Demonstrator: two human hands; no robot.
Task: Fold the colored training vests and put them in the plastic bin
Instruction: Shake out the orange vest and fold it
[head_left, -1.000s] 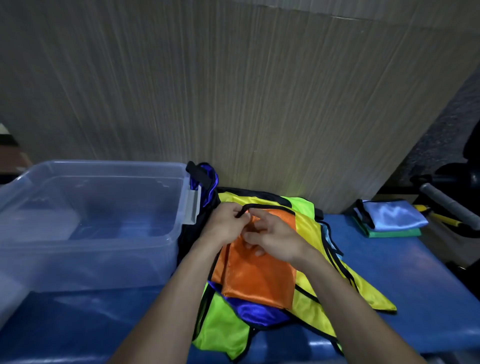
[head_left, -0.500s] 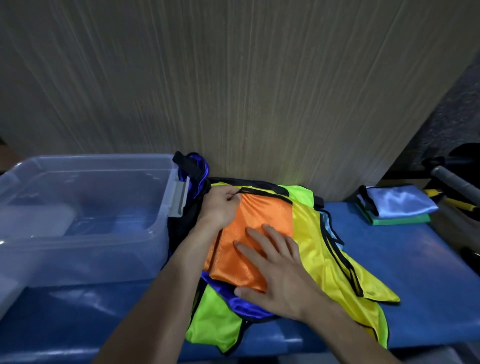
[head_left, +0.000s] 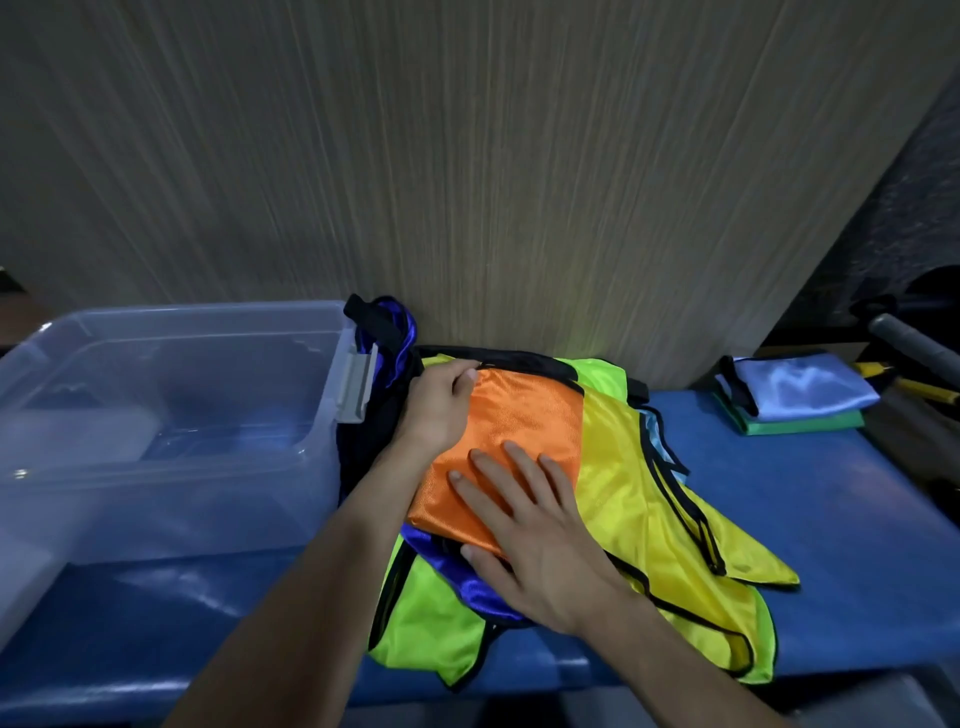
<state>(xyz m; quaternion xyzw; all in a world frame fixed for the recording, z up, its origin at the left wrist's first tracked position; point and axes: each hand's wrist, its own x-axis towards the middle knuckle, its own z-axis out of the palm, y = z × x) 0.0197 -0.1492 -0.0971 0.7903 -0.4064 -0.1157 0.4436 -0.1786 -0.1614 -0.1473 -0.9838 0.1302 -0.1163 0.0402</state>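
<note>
A folded orange vest lies on top of a loose pile of vests on the blue table: a yellow one, a lime green one and a blue one. My left hand holds the orange vest's upper left corner, thumb on top. My right hand lies flat on the vest's lower part, fingers spread, pressing it down. The clear plastic bin stands to the left of the pile, with no vest visible inside it.
Two folded vests, light blue on green, sit at the table's far right. A wood-grain wall rises right behind the pile. A grey bar and yellow tool lie beyond the right end. Bare blue table lies right of the pile.
My right hand left the top edge of the orange vest and slid down to press flat on its lower part. My left hand stayed at the upper left corner.
</note>
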